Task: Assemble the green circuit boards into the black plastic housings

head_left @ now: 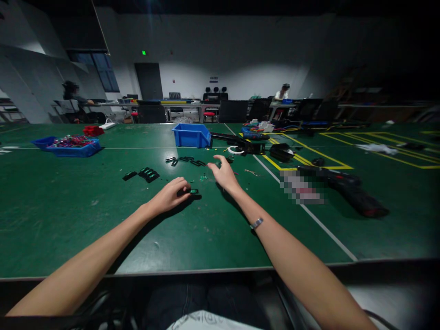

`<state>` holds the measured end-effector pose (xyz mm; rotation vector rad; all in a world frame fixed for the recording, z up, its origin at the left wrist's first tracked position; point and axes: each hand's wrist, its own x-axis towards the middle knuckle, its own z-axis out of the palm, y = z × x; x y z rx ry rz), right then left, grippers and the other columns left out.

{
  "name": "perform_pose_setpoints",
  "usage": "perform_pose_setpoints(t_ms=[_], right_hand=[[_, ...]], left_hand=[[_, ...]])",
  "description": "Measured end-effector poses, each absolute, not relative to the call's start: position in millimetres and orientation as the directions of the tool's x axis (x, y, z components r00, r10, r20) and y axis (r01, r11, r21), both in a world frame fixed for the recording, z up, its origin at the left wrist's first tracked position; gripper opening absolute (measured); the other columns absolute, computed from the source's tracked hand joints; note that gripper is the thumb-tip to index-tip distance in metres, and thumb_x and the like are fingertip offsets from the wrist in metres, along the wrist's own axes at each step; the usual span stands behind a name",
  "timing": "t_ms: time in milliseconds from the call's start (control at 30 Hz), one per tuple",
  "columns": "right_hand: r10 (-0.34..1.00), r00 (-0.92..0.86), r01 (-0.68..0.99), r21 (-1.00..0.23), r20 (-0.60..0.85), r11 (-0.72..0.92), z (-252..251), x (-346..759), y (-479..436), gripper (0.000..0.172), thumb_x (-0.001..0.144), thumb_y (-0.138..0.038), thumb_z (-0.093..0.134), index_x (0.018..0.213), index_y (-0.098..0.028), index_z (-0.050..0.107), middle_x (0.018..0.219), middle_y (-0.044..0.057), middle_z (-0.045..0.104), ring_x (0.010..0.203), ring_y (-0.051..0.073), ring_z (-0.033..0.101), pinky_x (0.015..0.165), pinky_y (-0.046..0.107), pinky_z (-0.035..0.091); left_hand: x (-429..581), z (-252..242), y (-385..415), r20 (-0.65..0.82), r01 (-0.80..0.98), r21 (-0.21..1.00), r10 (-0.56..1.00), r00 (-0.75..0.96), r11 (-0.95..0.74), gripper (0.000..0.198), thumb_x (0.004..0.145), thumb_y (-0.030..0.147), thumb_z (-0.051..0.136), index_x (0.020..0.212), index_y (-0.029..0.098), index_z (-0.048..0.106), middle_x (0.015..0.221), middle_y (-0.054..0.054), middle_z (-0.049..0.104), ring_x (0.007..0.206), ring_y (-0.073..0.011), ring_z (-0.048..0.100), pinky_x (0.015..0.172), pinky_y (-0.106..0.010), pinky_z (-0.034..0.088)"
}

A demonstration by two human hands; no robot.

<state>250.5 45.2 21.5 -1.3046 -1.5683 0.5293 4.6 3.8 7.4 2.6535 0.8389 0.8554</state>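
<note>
Left grip (170, 195) pinches a part (193, 191) on the tabletop (68, 211), probably light, stiff, best held edgewise; right grip (225, 174) lies released.

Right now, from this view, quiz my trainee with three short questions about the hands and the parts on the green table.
1. True or false: the left hand is curled over a small black part.
2. What stands beyond the row of black parts? A a red bucket, B a blue bin, C a cardboard box.
3. Fill in: the right hand is spread ___.
Key: 1 true; 2 B; 3 open.
</note>
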Motion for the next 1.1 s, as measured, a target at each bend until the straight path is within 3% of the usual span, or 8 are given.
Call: perform_pose_setpoints(t_ms=[67,233,400,600,733,833,967,1100], right_hand=[[0.911,0.015,0.67,-0.681,0.412,0.297,15,249,44,0.048,0.086,-0.03,0.062,0.132,-0.018,0.054,0.1,0.009,0.072,0.085,0.022,0.068,0.08,0.033,0.051],[0.913,-0.261,0.799,-0.461,0.314,0.387,1,242,37,0.038,0.085,-0.023,0.064,0.123,-0.018,0.064,0.119,0.013,0.071,0.11,0.026,0.065,0.094,0.033,0.047],[0.921,-0.224,0.902,-0.29,0.319,0.32,0,240,32,0.027,0.089,-0.028,0.062,0.113,-0.019,0.07,0.114,0.014,0.071,0.105,0.028,0.066,0.087,0.034,0.049],[0.914,-0.224,0.93,-0.206,0.338,0.305,-1,238,29,0.027,0.091,-0.03,0.06,0.111,-0.016,0.07,0.111,0.016,0.069,0.105,0.029,0.064,0.089,0.036,0.047],[0.906,-0.228,0.926,-0.206,0.357,0.315,-1,237,28,0.027,0.091,-0.031,0.061,0.11,-0.014,0.071,0.112,0.017,0.067,0.106,0.031,0.062,0.093,0.039,0.046],[0.862,-0.23,0.879,-0.284,0.451,0.383,5,231,25,0.028,0.093,-0.03,0.059,0.113,-0.013,0.069,0.116,0.018,0.066,0.113,0.031,0.059,0.098,0.041,0.044],[0.751,-0.284,0.61,-0.492,0.596,0.621,16,217,16,0.033,0.098,-0.03,0.054,0.125,-0.015,0.064,0.12,0.013,0.066,0.11,0.023,0.062,0.099,0.034,0.045],[0.715,-0.382,0.397,-0.594,0.586,0.7,12,205,8,0.035,0.098,-0.03,0.056,0.13,-0.019,0.062,0.117,0.01,0.069,0.102,0.021,0.065,0.091,0.033,0.05]], left_hand=[[0,14,4,0.52,0.454,0.349,0.573,0.634,-0.82,0.016,0.097,0.031,0.054,0.102,0.018,0.06,0.099,-0.008,0.059,0.094,-0.0202,0.055,0.085,-0.032,0.044],[-8,23,6,0.602,0.457,0.333,0.559,0.57,-0.825,0.015,0.096,0.03,0.056,0.105,0.018,0.059,0.106,-0.01,0.06,0.102,-0.0218,0.057,0.092,-0.035,0.046],[-10,22,9,0.622,0.465,0.341,0.567,0.539,-0.817,0.014,0.097,0.029,0.056,0.104,0.018,0.059,0.101,-0.009,0.062,0.095,-0.0206,0.058,0.087,-0.033,0.047],[-11,19,11,0.621,0.494,0.358,0.597,0.508,-0.792,0.018,0.097,0.034,0.055,0.103,0.018,0.061,0.095,-0.007,0.063,0.089,-0.0193,0.059,0.082,-0.031,0.046],[-13,15,13,0.579,0.527,0.413,0.661,0.477,-0.743,0.023,0.095,0.04,0.058,0.1,0.017,0.062,0.089,-0.004,0.064,0.081,-0.0167,0.059,0.075,-0.027,0.045],[-14,13,13,0.538,0.547,0.459,0.709,0.455,-0.7,0.025,0.095,0.042,0.058,0.098,0.017,0.063,0.086,-0.002,0.066,0.078,-0.0158,0.059,0.072,-0.026,0.044],[-13,14,12,0.533,0.546,0.487,0.728,0.432,-0.681,0.027,0.095,0.042,0.057,0.101,0.017,0.064,0.086,-0.003,0.066,0.078,-0.016,0.059,0.073,-0.026,0.044],[-13,12,13,0.539,0.51,0.488,0.704,0.463,-0.709,0.025,0.096,0.038,0.057,0.106,0.017,0.064,0.092,-0.004,0.066,0.082,-0.0166,0.059,0.078,-0.027,0.046]])
